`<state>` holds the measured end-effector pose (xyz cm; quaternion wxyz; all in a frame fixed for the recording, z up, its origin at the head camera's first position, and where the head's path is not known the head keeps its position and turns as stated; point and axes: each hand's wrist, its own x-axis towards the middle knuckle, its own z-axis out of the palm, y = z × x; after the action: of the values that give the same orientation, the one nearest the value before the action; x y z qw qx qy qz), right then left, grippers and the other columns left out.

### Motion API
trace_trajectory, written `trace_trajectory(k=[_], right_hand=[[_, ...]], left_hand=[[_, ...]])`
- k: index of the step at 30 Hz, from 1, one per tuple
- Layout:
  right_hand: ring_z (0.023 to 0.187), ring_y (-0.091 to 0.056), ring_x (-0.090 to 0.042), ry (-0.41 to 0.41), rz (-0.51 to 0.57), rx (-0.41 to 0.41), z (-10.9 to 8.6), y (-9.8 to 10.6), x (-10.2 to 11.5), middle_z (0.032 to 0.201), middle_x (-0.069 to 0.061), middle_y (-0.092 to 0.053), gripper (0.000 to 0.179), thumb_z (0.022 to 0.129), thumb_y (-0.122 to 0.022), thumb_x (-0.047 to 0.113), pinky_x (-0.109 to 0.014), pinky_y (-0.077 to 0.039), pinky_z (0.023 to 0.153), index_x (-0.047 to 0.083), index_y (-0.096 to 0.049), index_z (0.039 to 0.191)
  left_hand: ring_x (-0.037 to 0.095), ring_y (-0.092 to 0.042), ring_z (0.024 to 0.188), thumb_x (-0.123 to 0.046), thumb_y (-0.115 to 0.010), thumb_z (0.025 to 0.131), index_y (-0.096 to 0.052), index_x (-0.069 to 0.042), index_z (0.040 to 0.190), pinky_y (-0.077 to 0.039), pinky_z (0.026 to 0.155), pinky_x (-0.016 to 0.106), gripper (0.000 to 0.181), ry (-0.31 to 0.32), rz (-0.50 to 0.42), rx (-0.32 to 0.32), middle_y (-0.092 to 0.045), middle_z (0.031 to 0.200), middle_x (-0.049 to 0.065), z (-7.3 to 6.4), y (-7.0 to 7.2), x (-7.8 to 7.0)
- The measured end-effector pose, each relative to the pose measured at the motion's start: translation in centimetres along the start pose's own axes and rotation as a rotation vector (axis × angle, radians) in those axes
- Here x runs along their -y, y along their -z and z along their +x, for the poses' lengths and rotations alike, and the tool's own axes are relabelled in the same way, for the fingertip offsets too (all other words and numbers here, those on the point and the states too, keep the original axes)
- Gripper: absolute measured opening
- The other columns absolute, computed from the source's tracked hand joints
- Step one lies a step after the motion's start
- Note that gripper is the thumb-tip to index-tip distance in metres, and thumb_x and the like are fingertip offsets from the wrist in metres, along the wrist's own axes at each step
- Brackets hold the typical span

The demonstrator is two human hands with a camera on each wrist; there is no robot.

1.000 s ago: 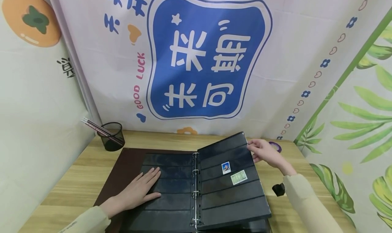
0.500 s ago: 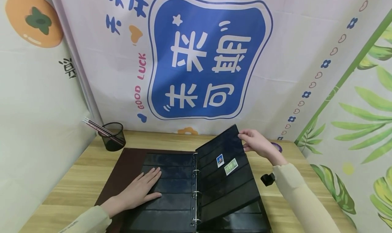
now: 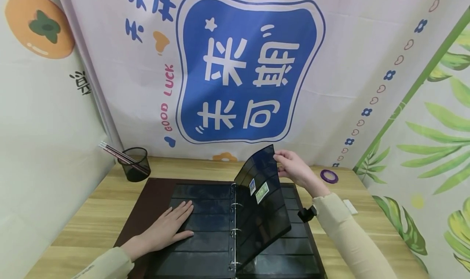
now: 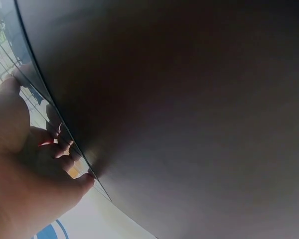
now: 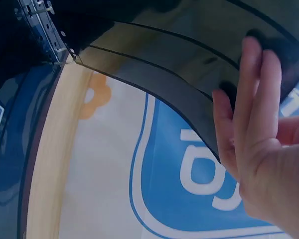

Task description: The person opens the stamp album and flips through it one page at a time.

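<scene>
I see a wood-grain surface [image 3: 80,205] against a wall hung with a blue-and-white banner [image 3: 330,67]. I count one mesh cup [image 3: 136,169], one purple ring [image 3: 322,177], one binder [image 3: 156,189], four metal rings [image 3: 236,230], and two stamps [image 3: 262,192] on the upturned black page [image 3: 268,218]. That page bends up into my right grip [image 3: 293,167], which pinches its outer edge near the top; my left grip [image 3: 167,226] lies flat on the left page [image 3: 209,220].

mesh cup [image 3: 136,169], pencils [image 3: 110,149] leaning inside | purple ring [image 3: 330,182] | white block [image 3: 350,207] | printed backdrop [image 3: 251,71] behind
</scene>
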<state>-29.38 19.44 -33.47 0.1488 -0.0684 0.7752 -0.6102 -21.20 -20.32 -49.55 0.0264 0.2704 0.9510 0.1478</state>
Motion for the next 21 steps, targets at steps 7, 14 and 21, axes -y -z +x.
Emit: trace_trajectory(k=[7, 14, 21], right_hand=[[0.091, -0.069, -0.009, 0.109, 0.091, 0.022, -0.5, -1.9, -1.3, 0.137, -0.02, -0.049, 0.05, 0.108, -0.037, 0.034, -0.024, -0.059, 0.082, -0.006, -0.04, 0.138], [0.123, -0.058, -0.011, 0.308, -0.024, 0.297, -1.7, -3.7, -3.6, 0.15, -0.028, -0.041, 0.051, 0.107, -0.043, 0.024, -0.028, -0.053, 0.099, 0.0, -0.033, 0.151], [0.145, -0.039, -0.029, 0.423, -0.141, 0.434, -2.4, -4.7, -5.1, 0.16, -0.022, -0.03, 0.061, 0.107, -0.044, 0.031, -0.018, -0.043, 0.107, 0.006, -0.022, 0.158]], left_hand=[[0.038, -0.034, 0.147, -0.06, -0.052, 0.095, -0.039, -0.004, 0.152, -0.032, 0.111, 0.067, 0.081, -0.014, 0.008, -0.017, -0.033, 0.161, 0.017, -0.1, -0.1, 0.1], [0.039, -0.036, 0.146, -0.059, -0.052, 0.095, -0.04, -0.003, 0.151, -0.034, 0.11, 0.067, 0.08, -0.026, 0.016, -0.026, -0.035, 0.16, 0.018, -0.1, 0.0, -0.1], [0.041, -0.034, 0.147, -0.059, -0.052, 0.095, -0.039, -0.002, 0.151, -0.032, 0.111, 0.068, 0.081, -0.021, -0.011, 0.007, -0.033, 0.16, 0.02, -0.1, 0.4, -0.2]])
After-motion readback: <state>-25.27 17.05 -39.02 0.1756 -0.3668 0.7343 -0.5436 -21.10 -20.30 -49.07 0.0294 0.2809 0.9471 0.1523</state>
